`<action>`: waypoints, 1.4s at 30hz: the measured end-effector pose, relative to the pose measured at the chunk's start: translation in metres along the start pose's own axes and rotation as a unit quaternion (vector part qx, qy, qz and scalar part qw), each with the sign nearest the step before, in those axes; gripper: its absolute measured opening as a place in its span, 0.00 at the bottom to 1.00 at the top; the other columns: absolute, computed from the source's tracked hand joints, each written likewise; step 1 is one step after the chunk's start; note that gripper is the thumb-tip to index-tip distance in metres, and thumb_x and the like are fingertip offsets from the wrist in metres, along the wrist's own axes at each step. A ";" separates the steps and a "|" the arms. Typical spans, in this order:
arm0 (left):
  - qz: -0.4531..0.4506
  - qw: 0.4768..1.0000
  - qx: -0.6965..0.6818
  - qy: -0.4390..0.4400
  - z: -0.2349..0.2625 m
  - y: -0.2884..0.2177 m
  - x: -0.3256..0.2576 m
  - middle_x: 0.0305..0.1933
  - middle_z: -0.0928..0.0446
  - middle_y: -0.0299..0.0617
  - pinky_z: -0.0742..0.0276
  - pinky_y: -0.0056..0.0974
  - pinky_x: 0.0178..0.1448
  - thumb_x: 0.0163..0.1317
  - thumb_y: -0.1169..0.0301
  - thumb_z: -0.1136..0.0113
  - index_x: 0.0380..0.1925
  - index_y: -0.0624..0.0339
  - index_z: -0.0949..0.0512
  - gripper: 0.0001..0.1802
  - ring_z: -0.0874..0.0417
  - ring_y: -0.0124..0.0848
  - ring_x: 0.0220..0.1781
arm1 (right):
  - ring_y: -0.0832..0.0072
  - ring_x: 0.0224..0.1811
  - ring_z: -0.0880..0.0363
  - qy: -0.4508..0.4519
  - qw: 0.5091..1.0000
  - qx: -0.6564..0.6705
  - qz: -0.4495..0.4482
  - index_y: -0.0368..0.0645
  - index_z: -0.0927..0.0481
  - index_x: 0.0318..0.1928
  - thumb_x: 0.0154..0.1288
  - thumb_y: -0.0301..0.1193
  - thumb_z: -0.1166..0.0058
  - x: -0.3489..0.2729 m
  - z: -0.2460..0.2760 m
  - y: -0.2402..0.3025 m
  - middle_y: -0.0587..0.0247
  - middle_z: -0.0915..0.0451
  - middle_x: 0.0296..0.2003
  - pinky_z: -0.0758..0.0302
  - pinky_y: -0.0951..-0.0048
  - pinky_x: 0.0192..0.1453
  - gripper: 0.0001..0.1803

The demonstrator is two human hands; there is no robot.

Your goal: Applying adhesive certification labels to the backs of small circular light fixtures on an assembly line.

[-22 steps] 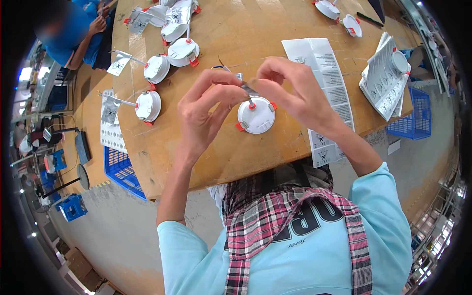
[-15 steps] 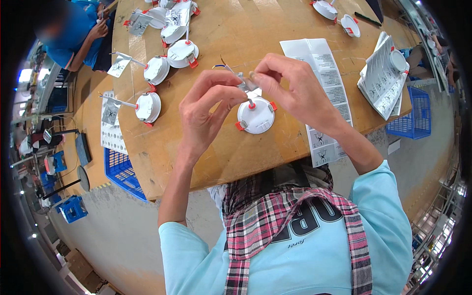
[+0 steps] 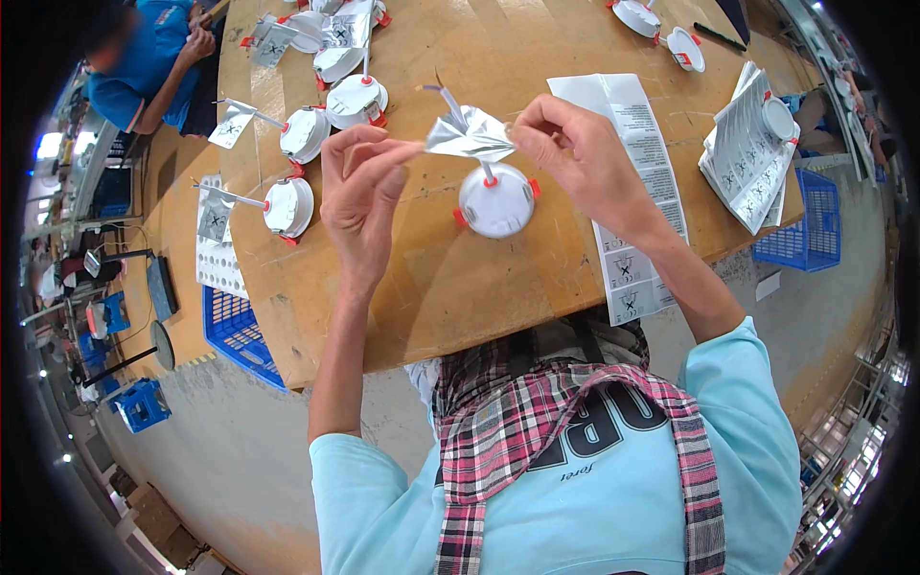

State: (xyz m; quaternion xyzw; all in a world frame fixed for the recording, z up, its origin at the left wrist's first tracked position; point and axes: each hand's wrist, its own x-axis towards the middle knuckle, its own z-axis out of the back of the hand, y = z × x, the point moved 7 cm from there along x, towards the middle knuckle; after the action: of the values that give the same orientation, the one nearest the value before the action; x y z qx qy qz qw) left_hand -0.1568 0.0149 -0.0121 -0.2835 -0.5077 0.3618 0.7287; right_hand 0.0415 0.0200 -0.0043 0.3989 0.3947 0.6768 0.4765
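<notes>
A round white downlight [image 3: 496, 203] with red spring-clip ends lies back-up on the table in front of me. Its short cable rises from a red grommet and carries a creased silver label [image 3: 470, 137], with bare wire ends beyond it. My right hand [image 3: 580, 163] pinches the label's right edge between thumb and fingers. Beside the label's left edge is my left hand [image 3: 362, 196], its thumb apart from the stretched fingers. Those fingertips are slightly blurred at the label's corner. A long sheet of silver labels [image 3: 637, 172] lies to the right, partly under my right forearm.
Several labelled downlights [image 3: 289, 209] stand at the left and far left. Near the right edge, a stack of label sheets [image 3: 747, 158] bears another downlight [image 3: 776, 120]. A black pen [image 3: 719, 36] lies far right. Blue crates [image 3: 813, 220] sit below the table; a co-worker [image 3: 153, 67] is far left.
My hands have moved apart, the left one leftward with its thumb lifted away. The silver label now shows spread out between them on the cable. The downlight has shifted slightly away from me.
</notes>
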 end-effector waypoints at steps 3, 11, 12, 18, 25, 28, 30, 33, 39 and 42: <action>0.168 0.951 -0.233 -0.115 0.000 0.016 -0.006 0.49 0.34 0.45 0.22 0.42 0.49 0.70 0.61 0.55 0.53 0.68 0.32 0.21 0.23 0.34 0.44 | 0.76 0.22 0.30 -0.039 0.998 -0.015 0.042 0.33 0.25 0.33 0.65 0.29 0.47 0.002 0.002 0.010 0.59 0.24 0.22 0.32 0.73 0.28 0.10; 0.206 0.968 -0.118 -0.084 -0.022 -0.012 -0.011 0.42 0.28 0.41 0.26 0.33 0.42 0.66 0.63 0.47 0.45 0.65 0.31 0.16 0.25 0.26 0.39 | 0.73 0.23 0.27 -0.036 0.996 0.032 0.071 0.32 0.26 0.32 0.66 0.29 0.48 0.001 -0.009 0.021 0.57 0.23 0.24 0.29 0.74 0.29 0.10; 0.233 0.963 -0.118 -0.067 -0.030 -0.011 -0.006 0.37 0.27 0.39 0.28 0.31 0.39 0.65 0.64 0.45 0.41 0.65 0.28 0.14 0.26 0.24 0.36 | 0.73 0.23 0.27 -0.015 0.998 0.034 0.045 0.33 0.26 0.32 0.67 0.31 0.49 0.001 -0.011 0.018 0.57 0.23 0.24 0.29 0.73 0.30 0.12; 0.245 0.958 -0.125 -0.082 -0.035 -0.009 -0.001 0.28 0.24 0.36 0.31 0.27 0.31 0.64 0.68 0.42 0.31 0.67 0.24 0.11 0.27 0.20 0.29 | 0.74 0.24 0.27 -0.019 0.978 0.206 0.023 0.34 0.25 0.32 0.67 0.40 0.51 -0.006 -0.009 0.006 0.61 0.24 0.22 0.30 0.72 0.30 0.18; 0.208 0.972 -0.093 -0.058 -0.049 -0.017 0.002 0.30 0.22 0.36 0.29 0.28 0.33 0.66 0.69 0.44 0.32 0.67 0.23 0.10 0.25 0.20 0.31 | 0.71 0.26 0.25 -0.039 0.994 -0.092 0.033 0.34 0.24 0.30 0.64 0.37 0.46 -0.014 -0.011 0.019 0.57 0.24 0.25 0.30 0.72 0.30 0.16; 0.200 0.971 -0.119 -0.061 -0.050 -0.011 0.003 0.29 0.22 0.36 0.29 0.30 0.34 0.66 0.69 0.44 0.32 0.67 0.23 0.10 0.25 0.21 0.31 | 0.69 0.26 0.23 -0.073 0.995 -0.027 0.064 0.33 0.25 0.29 0.63 0.30 0.46 -0.012 -0.006 0.015 0.56 0.24 0.25 0.29 0.70 0.30 0.11; 0.217 0.968 -0.117 -0.050 -0.052 -0.008 0.002 0.29 0.22 0.36 0.29 0.30 0.35 0.66 0.69 0.44 0.32 0.67 0.24 0.10 0.25 0.21 0.32 | 0.68 0.26 0.23 -0.068 0.995 -0.027 0.071 0.33 0.25 0.30 0.62 0.28 0.47 -0.013 -0.001 0.016 0.55 0.24 0.25 0.28 0.69 0.31 0.09; 0.228 0.966 -0.108 -0.051 -0.049 -0.001 -0.001 0.30 0.22 0.36 0.30 0.29 0.36 0.67 0.70 0.47 0.33 0.67 0.25 0.10 0.25 0.21 0.33 | 0.67 0.26 0.24 -0.068 0.994 -0.040 0.080 0.33 0.26 0.30 0.62 0.26 0.47 -0.013 0.004 0.016 0.55 0.24 0.26 0.28 0.69 0.31 0.07; 0.211 0.972 -0.040 -0.094 -0.022 0.040 -0.004 0.30 0.23 0.36 0.32 0.27 0.38 0.69 0.69 0.50 0.34 0.66 0.26 0.10 0.26 0.20 0.34 | 0.69 0.25 0.26 -0.072 0.993 -0.061 0.063 0.33 0.26 0.29 0.62 0.26 0.46 -0.018 0.020 0.001 0.57 0.25 0.25 0.29 0.71 0.31 0.08; 0.236 0.967 -0.043 -0.085 -0.024 0.047 0.000 0.29 0.23 0.35 0.32 0.27 0.38 0.69 0.69 0.48 0.34 0.66 0.25 0.10 0.26 0.20 0.33 | 0.72 0.25 0.27 -0.071 0.995 -0.047 0.056 0.33 0.26 0.29 0.62 0.27 0.45 -0.021 0.023 -0.006 0.59 0.24 0.25 0.30 0.73 0.32 0.09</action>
State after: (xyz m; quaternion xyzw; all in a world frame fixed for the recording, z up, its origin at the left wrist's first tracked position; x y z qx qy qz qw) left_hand -0.1458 0.0406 -0.0567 -0.3943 -0.5014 0.5244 0.5640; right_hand 0.0694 0.0049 -0.0049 0.4444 0.3045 0.6899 0.4835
